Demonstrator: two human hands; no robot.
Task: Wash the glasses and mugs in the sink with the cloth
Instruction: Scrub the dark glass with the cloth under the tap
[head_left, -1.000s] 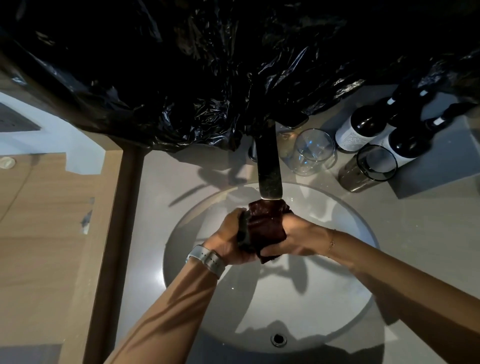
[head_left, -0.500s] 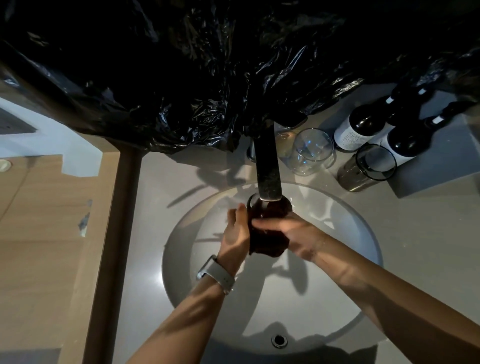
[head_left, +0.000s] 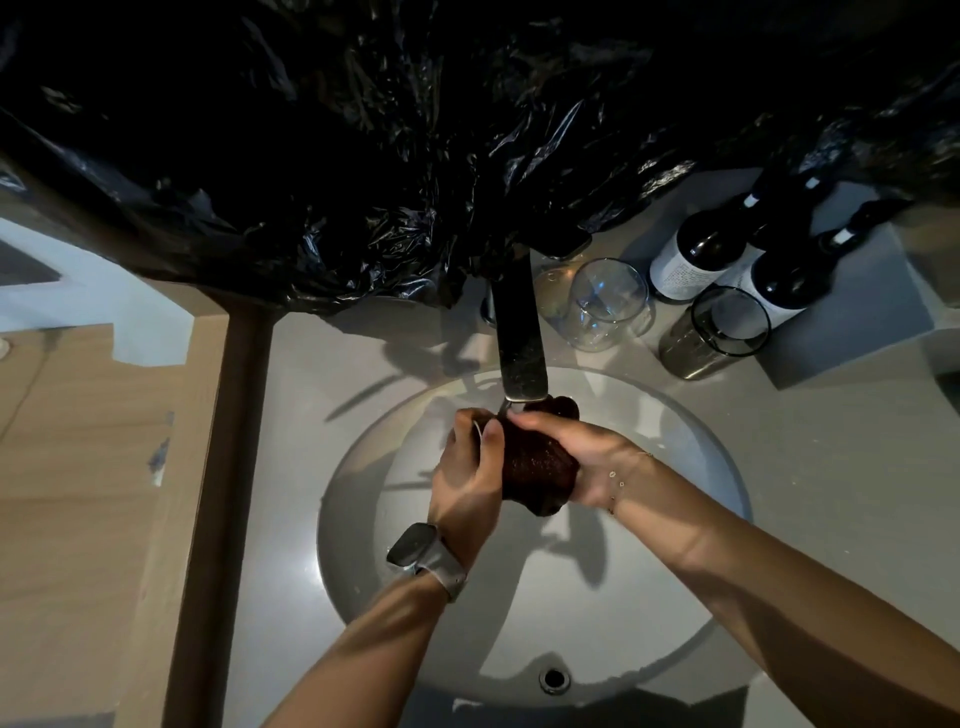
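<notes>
Under the flat metal tap (head_left: 521, 332), above the round glossy sink (head_left: 675, 597) | nubby dark cloth (head_left: 537, 462) is gripped by left hand (head_left: 467, 480) and right hand (head_left: 582, 457) | clear glass (head_left: 608, 301) is stood at 1 o'clock.

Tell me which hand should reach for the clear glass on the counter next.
Probably the right hand: the clear glass stands right of the tap, on that hand's side. The left hand would have to cross the tap, and could keep holding the cloth.
</notes>
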